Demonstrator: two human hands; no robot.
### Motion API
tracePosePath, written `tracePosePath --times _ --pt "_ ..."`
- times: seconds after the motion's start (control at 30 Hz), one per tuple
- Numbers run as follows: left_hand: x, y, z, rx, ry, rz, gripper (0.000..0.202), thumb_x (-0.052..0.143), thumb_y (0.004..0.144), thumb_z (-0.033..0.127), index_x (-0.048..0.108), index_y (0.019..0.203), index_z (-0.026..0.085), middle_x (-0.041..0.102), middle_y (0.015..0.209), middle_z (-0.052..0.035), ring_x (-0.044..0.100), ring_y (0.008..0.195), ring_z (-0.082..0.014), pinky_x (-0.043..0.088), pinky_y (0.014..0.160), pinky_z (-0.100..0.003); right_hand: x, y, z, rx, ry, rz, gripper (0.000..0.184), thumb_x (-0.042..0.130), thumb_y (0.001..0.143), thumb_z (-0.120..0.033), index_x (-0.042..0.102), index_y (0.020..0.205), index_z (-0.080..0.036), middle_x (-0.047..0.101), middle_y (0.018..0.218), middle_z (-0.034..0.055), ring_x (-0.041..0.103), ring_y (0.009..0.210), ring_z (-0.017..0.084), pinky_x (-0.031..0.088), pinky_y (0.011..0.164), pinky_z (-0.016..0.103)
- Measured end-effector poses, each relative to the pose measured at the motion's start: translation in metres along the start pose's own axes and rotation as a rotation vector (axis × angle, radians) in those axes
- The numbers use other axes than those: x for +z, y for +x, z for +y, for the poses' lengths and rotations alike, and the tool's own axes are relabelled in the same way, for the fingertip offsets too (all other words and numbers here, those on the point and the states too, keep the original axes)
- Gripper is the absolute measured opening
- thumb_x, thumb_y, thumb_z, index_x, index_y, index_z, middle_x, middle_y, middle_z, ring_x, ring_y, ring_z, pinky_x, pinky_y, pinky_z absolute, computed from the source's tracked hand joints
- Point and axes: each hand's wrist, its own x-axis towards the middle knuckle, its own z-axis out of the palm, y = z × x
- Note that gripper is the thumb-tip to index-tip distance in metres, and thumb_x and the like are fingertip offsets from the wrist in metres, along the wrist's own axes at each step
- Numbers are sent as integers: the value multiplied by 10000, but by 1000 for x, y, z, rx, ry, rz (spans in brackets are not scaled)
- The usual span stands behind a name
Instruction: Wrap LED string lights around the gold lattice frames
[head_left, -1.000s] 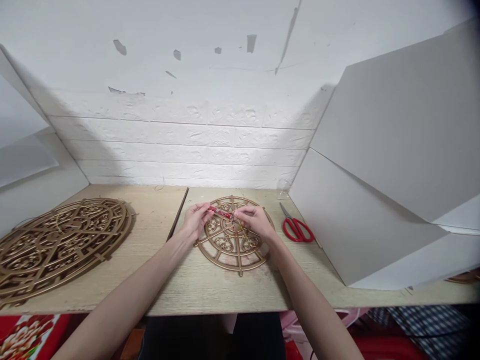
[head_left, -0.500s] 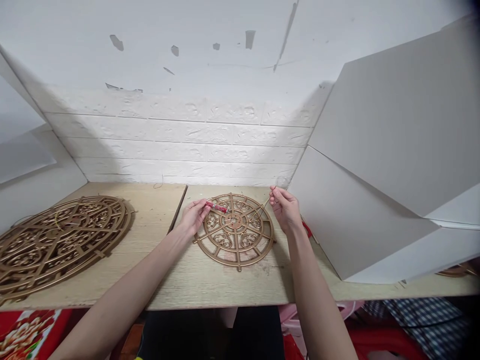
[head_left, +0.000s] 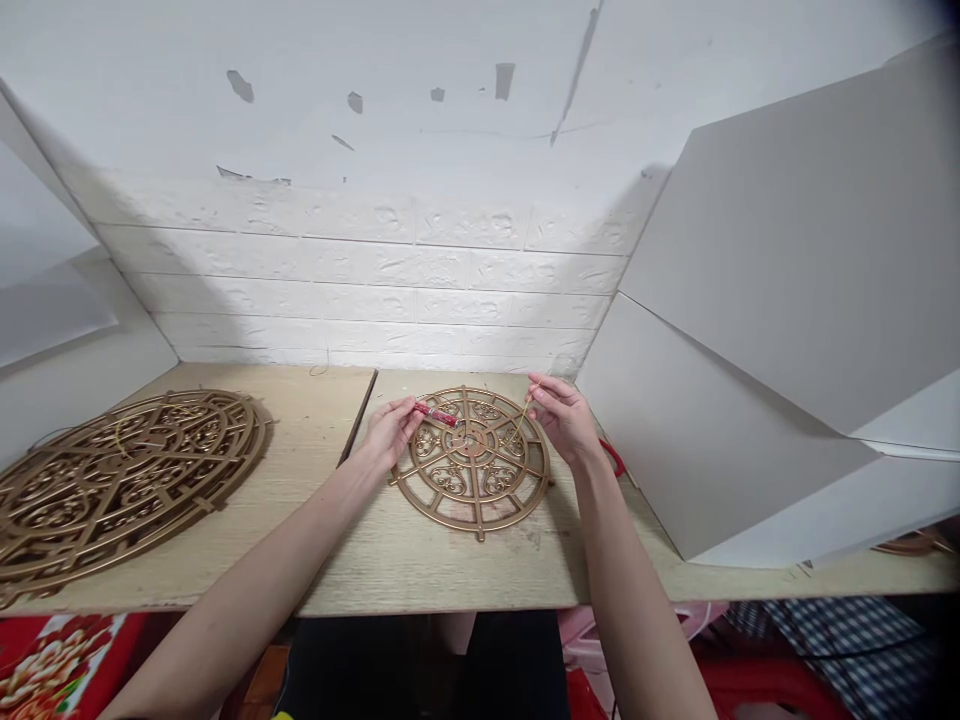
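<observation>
A small round gold openwork disc (head_left: 472,462) lies flat on the wooden table (head_left: 390,560) in front of me. My left hand (head_left: 390,432) rests at the disc's left rim and pinches a short red stick-like piece (head_left: 439,413) over the disc. My right hand (head_left: 566,418) hovers at the disc's upper right rim, fingers pinched on a thin gold thread (head_left: 520,422) that runs down towards the disc's centre.
A larger gold openwork disc (head_left: 112,485), seemingly a stack, lies at the table's left. Red-handled scissors (head_left: 613,457) are mostly hidden behind my right wrist. Grey cardboard panels (head_left: 780,330) lean at the right, and a white brick wall (head_left: 375,280) stands behind.
My right hand left the disc's centre, pulled the thread up and out to the right, then eased slightly back left. My left hand stayed with the red piece.
</observation>
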Motion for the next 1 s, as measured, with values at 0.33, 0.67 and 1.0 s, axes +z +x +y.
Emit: tracePosePath --times 0.33,0.67,1.0 --pt "0 1 0 -15 11 3 150 538 801 -17 610 699 67 670 669 -86 634 577 -81 522 576 -135 -1 2 0 -24 48 6 197 793 609 -236 717 790 -221 613 748 -7 554 649 84 461 546 194" --pt "0 2 -1 -8 15 7 159 533 806 -16 600 697 79 668 660 -77 633 573 -78 526 582 -136 0 -9 -3 178 -220 -364 244 728 689 -348 689 892 -217 672 852 36 609 673 140 468 572 262" --pt "1 -2 1 -14 22 -6 157 529 812 -9 600 701 77 667 664 -78 634 583 -79 527 571 -133 -2 0 18 152 -1105 -495 241 687 684 -383 650 646 -148 627 691 31 542 656 159 395 604 279"
